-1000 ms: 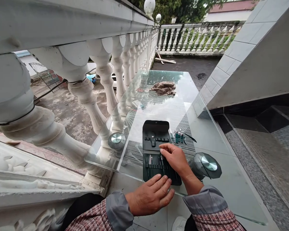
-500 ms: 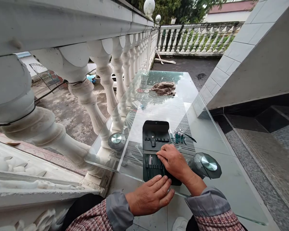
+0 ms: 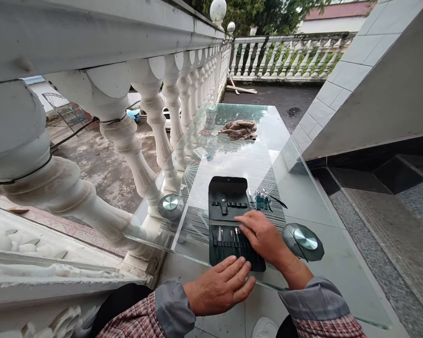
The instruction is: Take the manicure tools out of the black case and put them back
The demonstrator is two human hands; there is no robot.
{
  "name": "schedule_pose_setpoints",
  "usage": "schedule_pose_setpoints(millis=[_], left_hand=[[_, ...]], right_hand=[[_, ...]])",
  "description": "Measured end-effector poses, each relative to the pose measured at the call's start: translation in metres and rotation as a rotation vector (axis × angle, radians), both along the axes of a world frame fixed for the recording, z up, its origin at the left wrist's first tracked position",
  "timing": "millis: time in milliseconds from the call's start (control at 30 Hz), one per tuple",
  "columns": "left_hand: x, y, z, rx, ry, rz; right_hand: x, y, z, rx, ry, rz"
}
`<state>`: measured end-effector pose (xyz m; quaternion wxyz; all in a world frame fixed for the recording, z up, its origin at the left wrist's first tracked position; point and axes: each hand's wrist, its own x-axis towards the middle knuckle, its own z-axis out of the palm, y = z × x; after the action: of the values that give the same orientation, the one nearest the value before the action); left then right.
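Note:
A black folding manicure case (image 3: 228, 187) lies opened out on the glass table (image 3: 229, 162). Slim metal tools (image 3: 233, 233) stand in the elastic loops of its near half; the loops of the far half hold nothing. My left hand (image 3: 223, 285) rests palm down at the case's near edge, fingers stretched out. Above the right side of the case is my right hand (image 3: 264, 236), its visible fingers extended and slightly apart, with nothing seen in them; its thumb is hidden. Several nail clippers (image 3: 262, 201) and a dark-handled tool (image 3: 277, 201) lie just right of the case.
A crumpled brown cloth (image 3: 238, 130) lies on the far part of the table, with a small white packet (image 3: 201, 153) nearer. Round metal-capped supports (image 3: 304, 236) show at both sides. A white balustrade (image 3: 155, 117) runs along the left; stone steps (image 3: 384, 211) are at right.
My right hand has shifted right, off the tool loops, and its fingers have straightened. More tools in the near half now show. My left hand has stayed put.

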<state>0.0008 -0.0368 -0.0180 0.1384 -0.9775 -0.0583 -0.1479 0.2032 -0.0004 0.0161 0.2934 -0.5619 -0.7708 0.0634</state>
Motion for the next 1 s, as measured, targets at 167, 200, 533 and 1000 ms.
schedule_pose_setpoints(millis=[167,200,533,1000], left_hand=[[-0.001,0.000,0.002,0.013,-0.013,0.007],[-0.001,0.000,0.002,0.015,-0.014,0.008],[-0.006,0.000,0.003,0.039,-0.135,-0.130],[-0.002,0.006,-0.004,-0.012,-0.341,0.067]], right_hand=[[0.042,-0.007,0.002,-0.031,0.057,-0.393],[0.051,-0.011,0.002,-0.083,0.017,-0.455],[0.109,-0.047,0.004,-0.563,-0.220,-0.655],[0.102,-0.053,-0.002,-0.582,-0.274,-0.572]])
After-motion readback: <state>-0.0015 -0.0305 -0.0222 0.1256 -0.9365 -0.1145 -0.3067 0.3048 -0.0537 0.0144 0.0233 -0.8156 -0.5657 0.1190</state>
